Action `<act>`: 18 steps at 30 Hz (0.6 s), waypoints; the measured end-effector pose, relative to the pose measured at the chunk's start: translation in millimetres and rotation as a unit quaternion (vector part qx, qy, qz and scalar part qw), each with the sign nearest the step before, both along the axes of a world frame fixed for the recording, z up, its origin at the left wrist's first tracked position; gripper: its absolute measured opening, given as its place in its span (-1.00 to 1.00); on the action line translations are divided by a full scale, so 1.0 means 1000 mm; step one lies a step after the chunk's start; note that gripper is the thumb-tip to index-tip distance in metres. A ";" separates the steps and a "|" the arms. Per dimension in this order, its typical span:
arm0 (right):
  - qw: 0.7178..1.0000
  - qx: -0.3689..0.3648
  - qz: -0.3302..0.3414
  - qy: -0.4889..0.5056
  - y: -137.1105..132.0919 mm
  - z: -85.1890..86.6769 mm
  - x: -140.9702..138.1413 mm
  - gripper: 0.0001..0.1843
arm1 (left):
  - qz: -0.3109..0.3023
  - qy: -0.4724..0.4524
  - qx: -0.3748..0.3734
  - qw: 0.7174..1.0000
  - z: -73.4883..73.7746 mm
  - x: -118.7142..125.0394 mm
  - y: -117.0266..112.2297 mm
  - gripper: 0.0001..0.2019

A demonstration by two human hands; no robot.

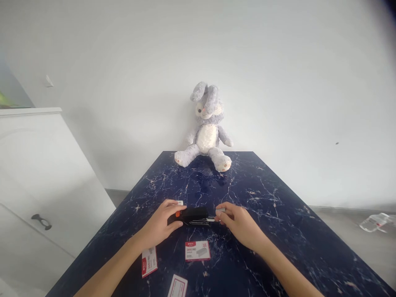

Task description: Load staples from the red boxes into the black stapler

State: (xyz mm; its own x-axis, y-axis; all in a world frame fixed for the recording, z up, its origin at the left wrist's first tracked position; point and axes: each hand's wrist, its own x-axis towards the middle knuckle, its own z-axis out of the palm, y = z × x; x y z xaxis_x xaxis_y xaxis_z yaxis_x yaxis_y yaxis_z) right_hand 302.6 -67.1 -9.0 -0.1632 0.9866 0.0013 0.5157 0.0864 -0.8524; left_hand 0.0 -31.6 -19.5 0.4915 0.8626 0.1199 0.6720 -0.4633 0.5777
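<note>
A black stapler (194, 215) with an orange part at its left end lies sideways on the dark blue tabletop. Around that left end, my left hand (159, 222) is closed, thumb on the near side and fingers on the far side. A metal piece (211, 219) juts out of the stapler's right end toward my right hand (236, 222). My right thumb and fingers pinch a small silvery-grey piece (220, 210) that looks like a strip of staples; the fingers partly hide it. Nearer to me lies a red and white staple box (198, 251).
A second staple box (149, 263) is partly under my left forearm. At the near edge lies a white card or box (178, 286) with a red border. A small white item (180, 202) shows behind my left fingers. A plush rabbit (208, 132) sits at the table's far end.
</note>
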 end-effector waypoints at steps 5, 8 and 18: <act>0.996 0.058 -0.003 -0.061 0.000 0.000 0.000 -0.69 | -0.010 0.001 -0.034 0.999 0.003 0.002 -0.003 -0.62; 0.994 0.077 0.036 -0.074 0.001 -0.002 0.002 -0.78 | -0.006 0.010 -0.032 0.999 0.005 0.003 -0.005 -0.61; 0.991 0.057 0.060 -0.108 0.003 -0.004 0.008 -0.75 | -0.016 -0.007 -0.006 1.000 0.004 0.003 -0.006 -0.60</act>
